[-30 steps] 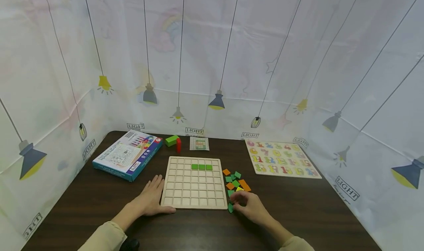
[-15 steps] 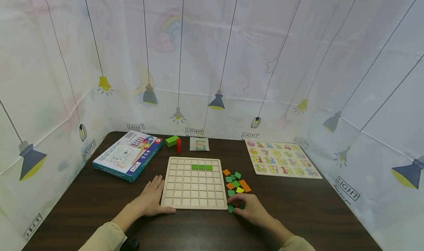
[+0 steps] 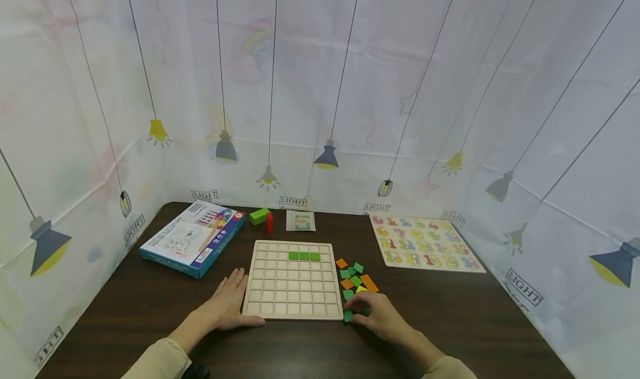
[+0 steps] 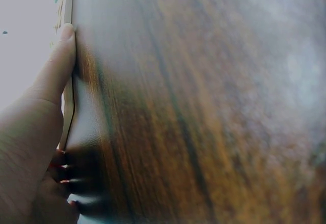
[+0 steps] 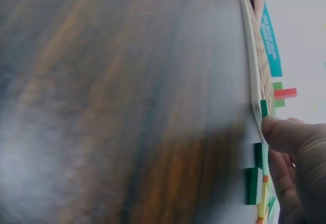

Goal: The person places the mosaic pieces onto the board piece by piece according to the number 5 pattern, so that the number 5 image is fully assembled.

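The right hand [image 3: 381, 315] is pinching small green square tiles [image 3: 348, 315] at the pale wooden grid board's [image 3: 292, 279] five o'clock corner; they may be slipping free. The left hand [image 3: 227, 304], fingers flat, is bracing the board's seven o'clock edge.

The tabletop [image 3: 450, 318] is dark wood-grain with a smooth, faintly shiny finish that shows soft reflections in the wrist views. The grid board [image 3: 292, 282] in the middle is pale, unpainted wood, matt. The small square tiles [image 3: 356, 280] to its right look painted, flat green, orange and yellow. The box [image 3: 192, 238] at far left is glossy printed cardboard. The backdrop [image 3: 350, 79] looks like thin, creased printed sheeting.
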The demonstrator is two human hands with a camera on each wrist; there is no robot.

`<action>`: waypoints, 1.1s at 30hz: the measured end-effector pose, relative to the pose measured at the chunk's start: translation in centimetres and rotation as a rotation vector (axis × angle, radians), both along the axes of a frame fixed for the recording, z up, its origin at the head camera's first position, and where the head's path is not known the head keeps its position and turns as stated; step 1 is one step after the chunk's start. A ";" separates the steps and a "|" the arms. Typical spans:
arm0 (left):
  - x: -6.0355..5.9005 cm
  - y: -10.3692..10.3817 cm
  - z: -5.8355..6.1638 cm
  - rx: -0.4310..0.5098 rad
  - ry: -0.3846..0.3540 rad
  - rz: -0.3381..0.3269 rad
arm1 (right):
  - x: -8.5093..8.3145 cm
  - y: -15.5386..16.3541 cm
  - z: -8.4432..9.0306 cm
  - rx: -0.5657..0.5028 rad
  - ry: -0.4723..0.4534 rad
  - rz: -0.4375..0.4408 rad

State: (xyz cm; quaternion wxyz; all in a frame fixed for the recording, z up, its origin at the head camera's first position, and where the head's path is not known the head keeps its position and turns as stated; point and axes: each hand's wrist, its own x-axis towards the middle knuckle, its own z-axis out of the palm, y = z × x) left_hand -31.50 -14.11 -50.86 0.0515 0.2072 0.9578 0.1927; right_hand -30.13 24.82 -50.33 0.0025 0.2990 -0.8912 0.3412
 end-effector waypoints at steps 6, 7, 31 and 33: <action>-0.1 -0.4 0.0 -0.001 0.003 0.005 | -0.9 -1.0 0.5 -0.059 0.031 -0.056; -0.1 -0.4 0.0 0.000 0.004 0.005 | -1.1 -1.2 0.5 -0.064 0.046 -0.070; -0.4 -0.2 -0.5 -0.002 0.007 -0.015 | -7.6 -8.8 0.0 -0.203 0.190 -0.056; -0.4 -0.1 -0.6 -0.002 0.010 -0.018 | -8.0 -9.4 0.0 -0.208 0.184 -0.056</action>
